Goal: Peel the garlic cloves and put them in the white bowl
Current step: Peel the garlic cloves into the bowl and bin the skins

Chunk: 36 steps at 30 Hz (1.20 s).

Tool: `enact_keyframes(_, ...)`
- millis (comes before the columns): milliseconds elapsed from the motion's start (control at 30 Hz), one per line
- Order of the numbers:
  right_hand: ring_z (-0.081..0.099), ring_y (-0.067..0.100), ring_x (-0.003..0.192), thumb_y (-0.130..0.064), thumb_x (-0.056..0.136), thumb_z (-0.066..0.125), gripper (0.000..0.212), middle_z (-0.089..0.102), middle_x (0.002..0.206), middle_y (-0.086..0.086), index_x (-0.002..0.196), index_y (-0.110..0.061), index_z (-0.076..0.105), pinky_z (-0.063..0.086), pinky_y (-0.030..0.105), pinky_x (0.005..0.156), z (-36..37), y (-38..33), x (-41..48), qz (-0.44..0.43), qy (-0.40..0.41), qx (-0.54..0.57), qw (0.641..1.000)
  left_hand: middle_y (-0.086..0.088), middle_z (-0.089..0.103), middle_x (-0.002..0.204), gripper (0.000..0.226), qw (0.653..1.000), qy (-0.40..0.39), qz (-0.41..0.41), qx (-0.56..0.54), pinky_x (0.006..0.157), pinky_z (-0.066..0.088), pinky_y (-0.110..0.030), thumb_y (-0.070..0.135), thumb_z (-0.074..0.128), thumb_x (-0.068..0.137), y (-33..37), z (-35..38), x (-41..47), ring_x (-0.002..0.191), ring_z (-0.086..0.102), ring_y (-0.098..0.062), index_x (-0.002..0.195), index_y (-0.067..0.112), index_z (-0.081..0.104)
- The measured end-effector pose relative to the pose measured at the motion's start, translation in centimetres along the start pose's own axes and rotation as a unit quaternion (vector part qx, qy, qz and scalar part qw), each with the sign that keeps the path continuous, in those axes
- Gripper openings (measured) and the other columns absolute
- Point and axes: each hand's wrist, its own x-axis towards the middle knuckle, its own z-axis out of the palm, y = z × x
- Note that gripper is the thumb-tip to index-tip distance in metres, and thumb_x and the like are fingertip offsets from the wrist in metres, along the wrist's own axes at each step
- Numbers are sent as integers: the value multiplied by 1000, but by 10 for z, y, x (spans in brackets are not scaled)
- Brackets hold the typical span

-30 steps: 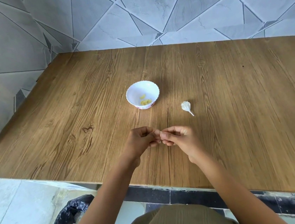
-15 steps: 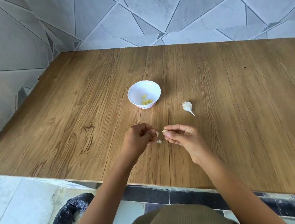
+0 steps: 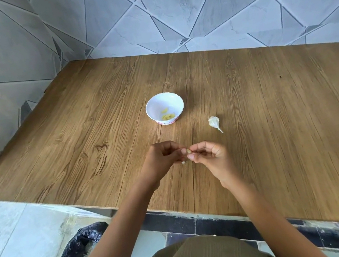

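- step in hand: peeling. left hand (image 3: 163,158) and right hand (image 3: 210,157) meet low over the desk (image 3: 271,138), toward its front edge.
- left grip: fingers curled, tips pinching the garlic clove (image 3: 188,151).
- right grip: thumb and forefinger pinch the same clove from the other side, other fingers curled in.
- clove is tiny in view; can't tell how much skin is left on it.
- pale scrap (image 3: 182,162) just below the fingertips, likely shed skin. can't tell if it's lying on the desk or in the air.
- white bowl (image 3: 161,104) sits beyond the hands, apart from them, with a few yellowish peeled cloves (image 3: 168,116) in the bottom.
- garlic piece (image 3: 214,121) with a stem lies right of the bowl, untouched, so i'd call the task partway.
- next, my read: strip the remaining skin, then one hand carries the clove forward over the rim and releases. it's a small, slick part, so it needs a firm pinch until it's over the bowl.
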Motion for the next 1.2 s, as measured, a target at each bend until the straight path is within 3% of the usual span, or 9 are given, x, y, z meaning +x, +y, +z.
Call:
enact_keyframes(233,67,9,71,-6,87,63,10,71,73,-1,88,-11,71,51,17,65,-1,0,-1,-12,-23,-12,1000,-10,69,79,9,999,-27,-24,-9,65,53,-18,3,59,91,-4,-1,3,70,65,-10,93,-2,65)
enact_keyframes(400,68,10,70,-9,90,60,10,72,74,1,89,-8,70,52,18,63,3,-1,1,32,-8,0,999,-16,69,83,14,998,-6,-10,57,65,52,-20,6,55,94,-7,1,2,71,64,-12,94,-5,64)
enact_keyframes(467,68,8,74,-10,92,58,11,72,79,-1,91,-10,69,53,19,67,2,3,0,2,1,-63,998,-12,69,78,10,998,29,-14,58,62,51,-20,6,57,93,-9,-2,3,67,65,-13,90,0,65)
enact_keyframes(533,67,4,79,-13,93,57,14,72,90,-5,97,-13,70,53,18,71,-1,10,-1,-92,23,-230,969,-9,68,73,8,992,92,-12,80,62,50,-27,9,61,90,-15,-14,8,64,63,-15,85,6,66)
enact_keyframes(633,63,0,76,-26,91,56,27,70,104,-3,112,-14,67,54,21,67,-6,20,-3,-216,52,-434,873,2,61,63,7,968,190,-16,160,64,47,-32,16,68,85,-27,-43,24,60,56,-15,80,12,67)
enact_keyframes(733,56,23,118,-22,86,66,43,58,130,7,126,-10,57,44,40,96,-10,36,-4,-204,48,-528,823,2,62,67,7,946,230,-34,225,69,51,-37,19,69,82,-35,-64,39,70,63,-24,77,17,65)
enact_keyframes(900,46,31,129,-39,92,37,51,51,137,13,127,-8,57,24,42,106,-9,43,-10,-152,48,-579,799,-6,68,80,8,924,187,-3,334,71,51,-35,13,66,84,-34,-65,43,78,63,-25,85,6,68)
enact_keyframes(1033,38,26,134,-41,93,33,54,46,142,10,130,-10,54,19,40,109,-8,42,-10,-144,42,-570,808,-6,70,94,14,902,198,102,368,67,51,-32,3,62,82,-25,-52,30,77,64,-23,92,8,71)
enact_keyframes(1200,13,13,135,-33,95,51,46,37,149,6,136,-13,49,7,36,110,-7,40,-13,-143,53,-547,823,-2,68,99,20,906,-16,185,380,71,48,-22,1,64,81,-21,-20,16,80,65,-17,96,10,73)
